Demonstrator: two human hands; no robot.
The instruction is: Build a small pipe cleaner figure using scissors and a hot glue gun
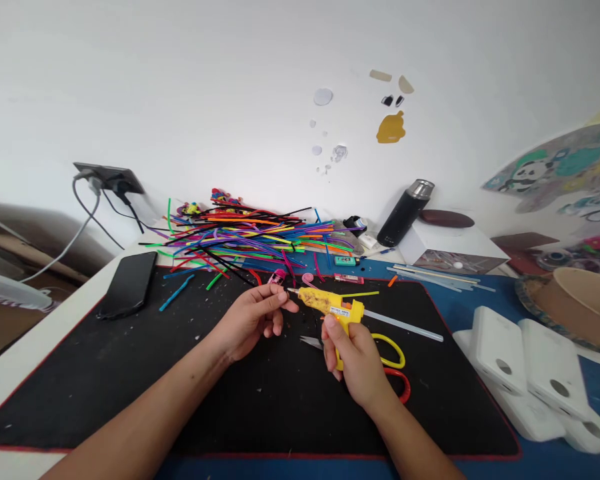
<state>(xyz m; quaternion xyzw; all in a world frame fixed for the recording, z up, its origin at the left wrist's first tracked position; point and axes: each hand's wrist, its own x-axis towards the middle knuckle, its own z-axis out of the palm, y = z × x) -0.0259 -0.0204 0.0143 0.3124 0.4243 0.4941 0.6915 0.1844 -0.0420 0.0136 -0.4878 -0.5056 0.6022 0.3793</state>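
Observation:
My right hand (353, 353) is wrapped round the handle of a yellow hot glue gun (317, 300), whose barrel is stained brown. A translucent glue stick (405, 325) juts from its back end. The nozzle points left, right at the fingertips of my left hand (260, 310). Thumb and forefinger of that hand are pinched together; whatever they hold is too small to name. Under and behind my right hand lie scissors (393, 350) with yellow and red handles, partly hidden. Just beyond the gun are a pink coil (307, 279) and a yellow-green stem (360, 294).
A black mat (260, 413) covers the desk. Colourful pipe cleaners (260, 233) are heaped along the wall. A phone (129, 285) lies at left. Rightward are a black flask (405, 213), spare glue sticks (435, 277), white devices (555, 363) and a brown bowl (555, 303).

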